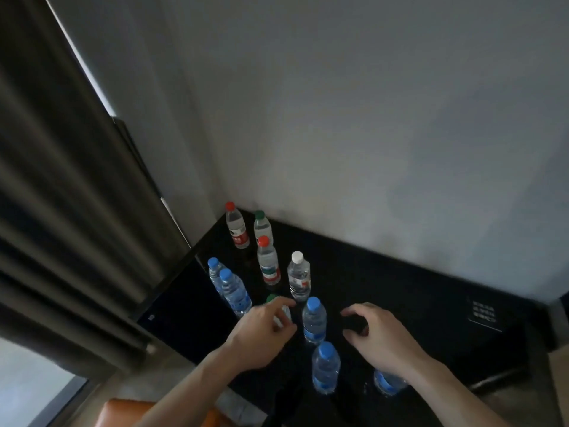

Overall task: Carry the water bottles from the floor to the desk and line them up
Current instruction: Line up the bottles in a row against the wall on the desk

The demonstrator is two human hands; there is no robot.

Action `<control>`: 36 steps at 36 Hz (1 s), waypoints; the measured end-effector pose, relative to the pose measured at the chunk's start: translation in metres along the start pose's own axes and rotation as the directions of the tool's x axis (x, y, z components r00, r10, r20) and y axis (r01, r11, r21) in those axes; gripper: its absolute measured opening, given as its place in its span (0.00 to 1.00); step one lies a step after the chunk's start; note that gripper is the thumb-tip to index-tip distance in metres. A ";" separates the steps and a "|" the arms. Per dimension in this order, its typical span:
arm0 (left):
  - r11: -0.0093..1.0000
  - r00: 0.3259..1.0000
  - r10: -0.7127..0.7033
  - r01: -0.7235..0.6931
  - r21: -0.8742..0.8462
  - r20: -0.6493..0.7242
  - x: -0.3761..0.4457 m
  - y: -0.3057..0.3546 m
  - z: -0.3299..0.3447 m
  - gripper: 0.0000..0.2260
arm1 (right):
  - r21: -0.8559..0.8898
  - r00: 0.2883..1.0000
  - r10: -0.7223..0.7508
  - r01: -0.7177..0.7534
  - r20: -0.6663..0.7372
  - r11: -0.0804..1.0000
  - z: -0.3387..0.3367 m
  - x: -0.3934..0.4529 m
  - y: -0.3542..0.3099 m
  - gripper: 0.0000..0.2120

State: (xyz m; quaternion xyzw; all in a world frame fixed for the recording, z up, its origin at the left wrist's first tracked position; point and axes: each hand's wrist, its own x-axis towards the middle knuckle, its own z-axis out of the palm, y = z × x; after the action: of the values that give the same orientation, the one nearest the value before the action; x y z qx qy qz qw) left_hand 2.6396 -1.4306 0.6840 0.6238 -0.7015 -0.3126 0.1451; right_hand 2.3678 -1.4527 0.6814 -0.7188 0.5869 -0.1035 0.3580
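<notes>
I saw ten bottles standing unaligned on the counter (385,272); left hand (261,331) gripped the green-capped bottle (278,309), right hand (378,337) hovered empty, loosely curled.

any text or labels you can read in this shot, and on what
Nothing can be read.
Red label on the red-capped bottle at the back: print blurred.
Red and green label on the second red-capped bottle: blurred.
Label on the white-capped bottle: too small.
White printed lines on the dark desk at right: too small to make out.
</notes>
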 end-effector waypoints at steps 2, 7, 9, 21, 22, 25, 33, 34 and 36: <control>1.000 0.998 0.022 -0.021 0.007 -0.054 0.010 -0.014 -0.025 0.18 | 0.029 1.000 0.013 -0.012 -0.013 0.999 0.005 0.011 -0.019 0.15; 1.000 0.992 0.021 -0.022 -0.004 -0.122 0.040 -0.065 -0.091 0.16 | 0.085 0.995 0.064 -0.058 -0.070 0.995 0.019 0.043 -0.063 0.13; 1.000 0.989 0.005 -0.003 0.014 -0.146 0.052 -0.088 -0.116 0.16 | 0.089 0.995 0.069 -0.062 -0.078 0.994 0.026 0.055 -0.077 0.14; 0.990 0.973 -0.080 0.103 0.098 -0.216 0.120 -0.165 -0.198 0.16 | 0.063 0.987 0.070 -0.062 -0.143 0.996 0.032 0.083 -0.104 0.15; 0.988 0.974 -0.084 0.108 0.107 -0.211 0.125 -0.166 -0.200 0.17 | 0.060 0.988 0.064 -0.055 -0.144 0.997 0.028 0.083 -0.104 0.15; 0.984 0.974 -0.113 0.138 0.117 -0.195 0.143 -0.167 -0.205 0.17 | 0.044 0.989 0.041 -0.035 -0.144 0.998 0.016 0.087 -0.107 0.14; 0.965 0.981 -0.143 0.167 0.204 -0.130 0.200 -0.175 -0.221 0.19 | -0.011 0.989 0.005 -0.007 -0.151 1.000 0.000 0.121 -0.119 0.15; 0.963 0.982 -0.144 0.167 0.213 -0.121 0.209 -0.176 -0.224 0.19 | -0.015 0.988 0.002 -0.005 -0.152 1.000 0.000 0.127 -0.122 0.15; 0.966 0.983 -0.154 0.171 0.193 -0.102 0.228 -0.178 -0.229 0.20 | -0.023 0.989 0.003 -0.007 -0.151 1.000 -0.001 0.142 -0.129 0.16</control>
State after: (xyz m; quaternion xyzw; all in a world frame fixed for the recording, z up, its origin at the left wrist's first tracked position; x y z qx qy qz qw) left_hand 2.8743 -1.7140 0.7057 0.7036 -0.6691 -0.2238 0.0852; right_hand 2.5075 -1.5759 0.7252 -0.7116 0.6152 -0.1498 0.3045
